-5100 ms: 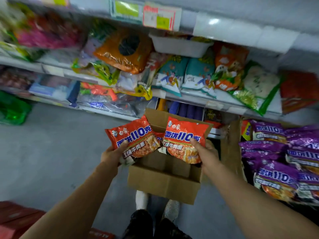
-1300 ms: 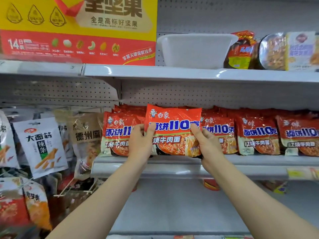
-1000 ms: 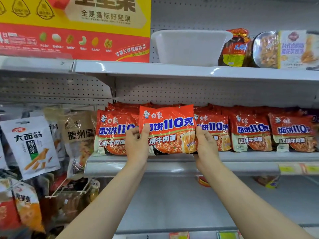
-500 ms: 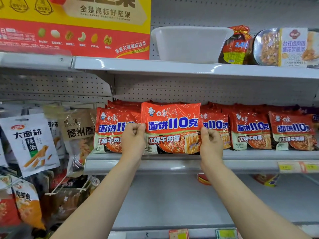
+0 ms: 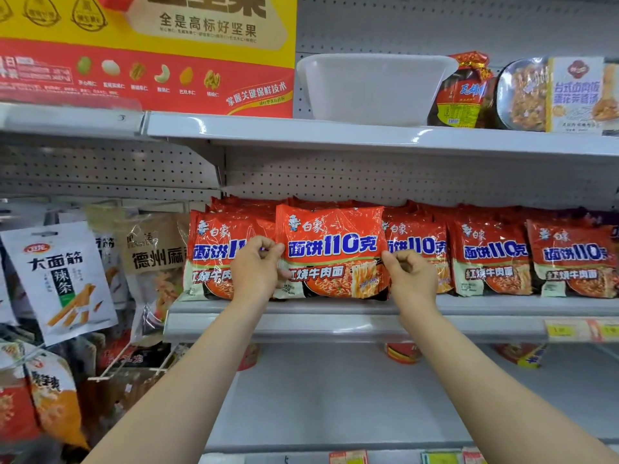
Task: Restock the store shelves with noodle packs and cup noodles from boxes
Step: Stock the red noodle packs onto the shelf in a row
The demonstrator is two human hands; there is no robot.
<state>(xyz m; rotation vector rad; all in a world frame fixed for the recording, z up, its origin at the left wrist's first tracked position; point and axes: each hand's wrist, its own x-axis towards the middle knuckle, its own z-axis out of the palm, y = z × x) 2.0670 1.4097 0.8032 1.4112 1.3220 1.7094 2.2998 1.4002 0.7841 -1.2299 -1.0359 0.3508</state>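
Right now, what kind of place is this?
Most likely a grocery or convenience store aisle: metal pegboard-backed shelf with price tags, a row of identical red noodle packs, and hanging snack bags. Both hands grip one front noodle pack.

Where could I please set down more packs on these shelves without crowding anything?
The grey lower shelf is mostly bare, with only red items at its back. The middle shelf is crowded: red noodle packs fill it edge to edge, and the left hand and right hand pinch the front red pack. The top shelf is full.
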